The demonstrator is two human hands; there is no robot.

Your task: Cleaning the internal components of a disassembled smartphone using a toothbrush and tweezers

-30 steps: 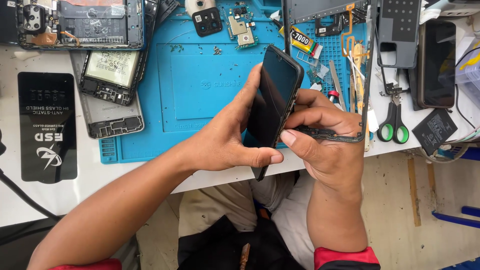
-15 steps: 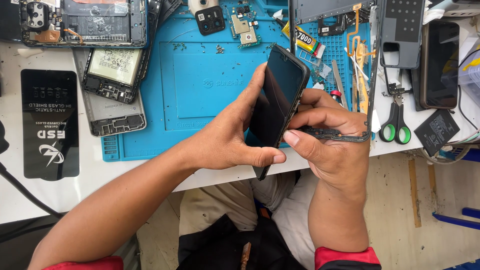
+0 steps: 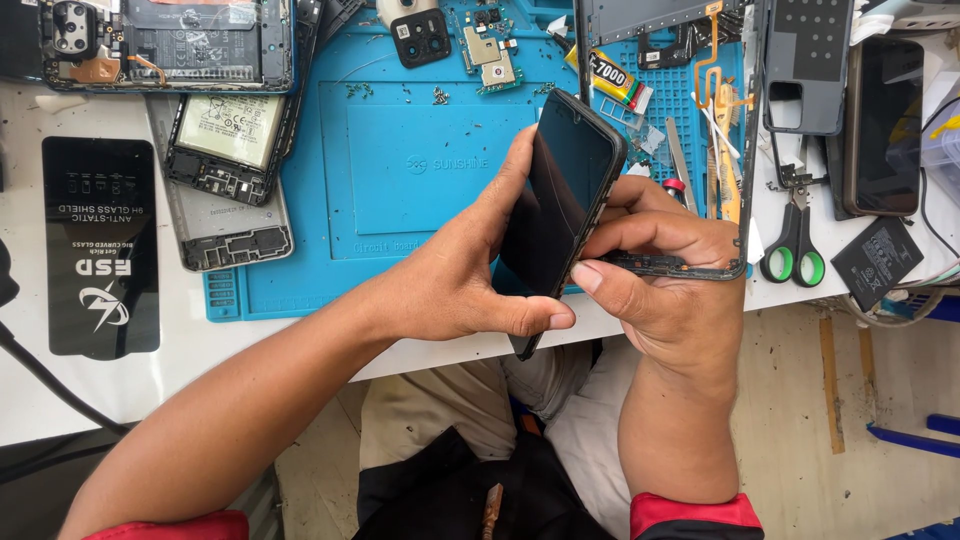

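Nearest the camera are the person's lap in dark and grey clothing and two forearms with red sleeve cuffs, over a worn wooden floor [image 3: 860, 420]. Above the lap, at the near edge of the desk [image 3: 300, 370], both hands hold a black smartphone [image 3: 560, 210] tilted on edge, its dark glossy screen facing left, unlit and showing only faint reflections. The left hand [image 3: 455, 285] has its grip closed around the phone's left side, thumb pressed along the lower edge and fingers reaching up the screen side. The right hand [image 3: 665, 290] has its grip closed on the phone's right edge, thumb tip against the frame, and also pinches a thin dark frame piece [image 3: 680, 268] that runs out to the right.

Beyond the hands the white desk carries a blue repair mat [image 3: 400, 170] strewn with tiny screws. To the left lie a black screen-protector packet [image 3: 100, 250] and an opened phone body with battery exposed [image 3: 225, 150]. To the right are green-handled scissors [image 3: 792, 245], a small black battery [image 3: 878, 262] and a dark phone [image 3: 884, 125]. Farthest off lie another opened phone [image 3: 170, 40], a camera module cover [image 3: 425, 40], a small circuit board [image 3: 488, 55], a yellow glue tube [image 3: 612, 75] and a grey back cover [image 3: 808, 65].
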